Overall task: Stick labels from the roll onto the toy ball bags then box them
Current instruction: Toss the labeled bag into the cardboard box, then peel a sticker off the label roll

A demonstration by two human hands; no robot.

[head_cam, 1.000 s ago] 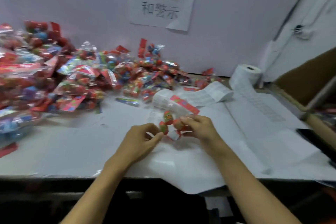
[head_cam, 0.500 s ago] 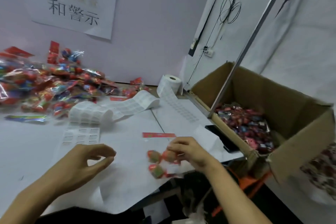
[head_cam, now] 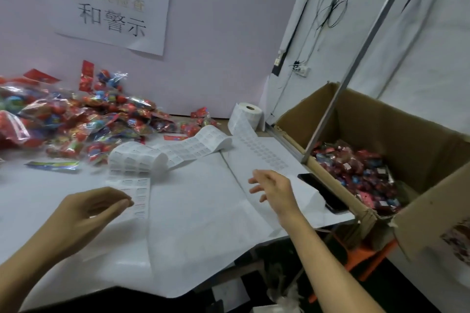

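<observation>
A heap of toy ball bags [head_cam: 76,122] in clear and red wrapping lies at the back left of the white table [head_cam: 198,211]. The label roll [head_cam: 248,115] stands near the wall, its strip of labels [head_cam: 183,150] trailing left across the table. On the right a cardboard box [head_cam: 432,185] holds several labelled bags [head_cam: 356,168]. My left hand [head_cam: 89,213] hovers over the strip's loose end, fingers loosely curled, holding nothing. My right hand [head_cam: 273,189] is spread open above the table, empty, left of the box.
A black phone [head_cam: 323,192] lies at the table's right edge beside the box. A single flat wrapper [head_cam: 52,165] rests in front of the heap. A paper sign [head_cam: 112,15] hangs on the wall. Cables run down the right-hand wall.
Half a second ago my right hand held a bag of balls; now that hand is empty and spread open. The view has swung right toward the box. My left hand moved toward the label strip.
</observation>
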